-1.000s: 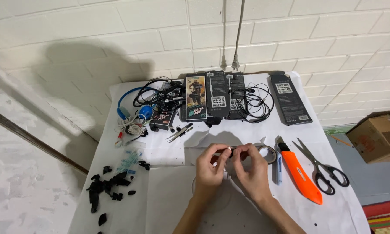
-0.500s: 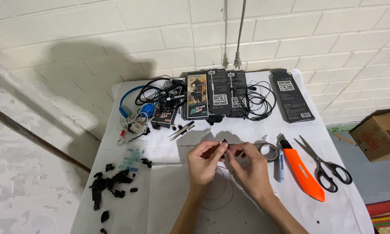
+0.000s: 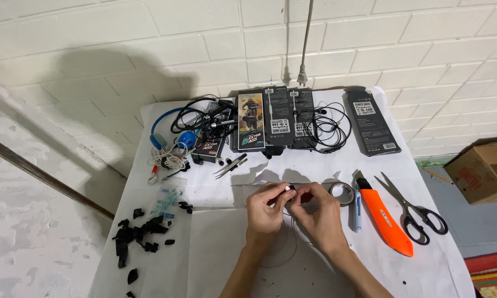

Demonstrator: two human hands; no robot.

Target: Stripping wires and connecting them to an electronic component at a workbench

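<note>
White-tipped small black part (image 3: 290, 188) pinched between my left hand (image 3: 266, 209) and right hand (image 3: 319, 212) fingertips | thin wire (image 3: 292, 227) trails below them | tape roll (image 3: 342, 192) just right | orange knife (image 3: 385, 222), scissors (image 3: 411, 209) farther right | black scraps (image 3: 141, 234) far left

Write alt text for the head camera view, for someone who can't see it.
Two bare hands, left hand and right hand, pinch a small earbud with a thin wire over a white table. To the right lie a tape roll, an orange knife and scissors; boxes and tangled cables sit behind.
</note>
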